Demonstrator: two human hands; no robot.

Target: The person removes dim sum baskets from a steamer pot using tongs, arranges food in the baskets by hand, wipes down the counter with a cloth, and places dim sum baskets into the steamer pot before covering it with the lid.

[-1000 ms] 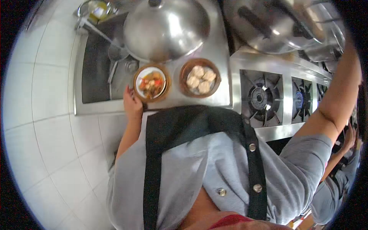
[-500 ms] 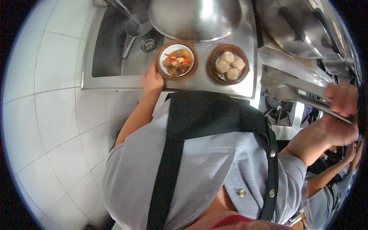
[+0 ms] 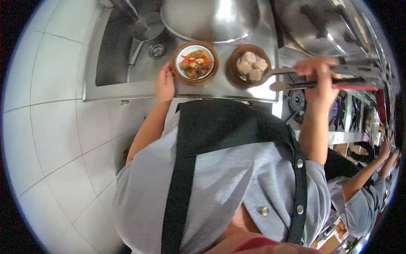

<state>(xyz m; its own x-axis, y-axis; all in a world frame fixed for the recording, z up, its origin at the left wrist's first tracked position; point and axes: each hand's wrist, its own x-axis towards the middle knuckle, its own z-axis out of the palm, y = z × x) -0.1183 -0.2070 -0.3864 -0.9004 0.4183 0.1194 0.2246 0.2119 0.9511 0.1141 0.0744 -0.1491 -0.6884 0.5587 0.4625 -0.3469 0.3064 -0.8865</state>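
Note:
My left hand [image 3: 165, 86] has its fingers on the left side of a small round bamboo steamer [image 3: 174, 70]. Inside that steamer is a white dish of saucy food [image 3: 196, 64] topped with red strips. A second bamboo steamer [image 3: 231, 76] stands to its right and holds several pale dumplings [image 3: 252, 67]. My right hand [image 3: 320, 82] is closed around metal tongs [image 3: 292, 86] with a red strip on the handle. The tongs' tips are apart, beside the right rim of the second steamer; whether they touch it I cannot tell.
A large metal dome [image 3: 211, 19] sits behind the steamers. To the left is a sink [image 3: 112, 55] with a long-handled strainer [image 3: 148, 27] in it. Gas burners [image 3: 296, 101] and a large metal lid [image 3: 321, 25] are at right. Another person's arm [image 3: 363, 182] shows at lower right.
My right hand has swung left with the tongs, bringing their tips from over the burners to the right-hand steamer. My left hand stays at the left steamer.

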